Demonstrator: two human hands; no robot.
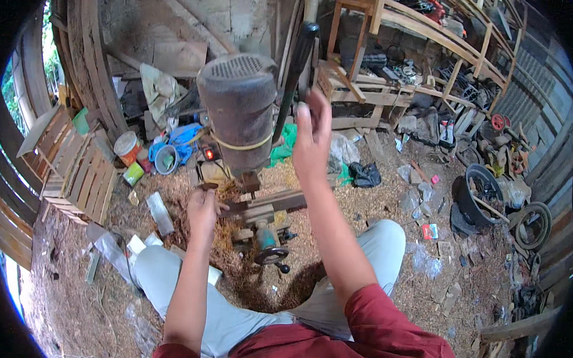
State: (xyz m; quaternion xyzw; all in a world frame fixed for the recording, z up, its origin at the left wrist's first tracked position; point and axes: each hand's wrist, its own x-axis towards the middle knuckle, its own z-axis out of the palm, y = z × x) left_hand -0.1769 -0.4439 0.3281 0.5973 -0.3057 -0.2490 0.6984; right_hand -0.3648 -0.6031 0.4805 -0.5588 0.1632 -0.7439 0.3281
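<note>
In front of me stands a mortising-type machine with a dark motor (235,106) on top, a yellow band around it. My right hand (314,138) is raised beside its long black-gripped lever (296,70), thumb and fingers apart, not wrapped round it. Below the motor, a wooden beam (279,202) lies across the machine's bed. At the beam's left end my left hand (203,217) is closed, with a small dark piece (207,186) at its fingertips; what it grips is unclear. A black handwheel (271,255) faces me between my knees.
Wood chips cover the floor. Slatted wooden crates (82,176) stand at the left, near buckets (166,159) and a blue plastic bag (185,136). Wooden frames (427,31) and a cluttered shelf stand at the back right. A black tub (481,194) and a tyre (531,226) lie at the right.
</note>
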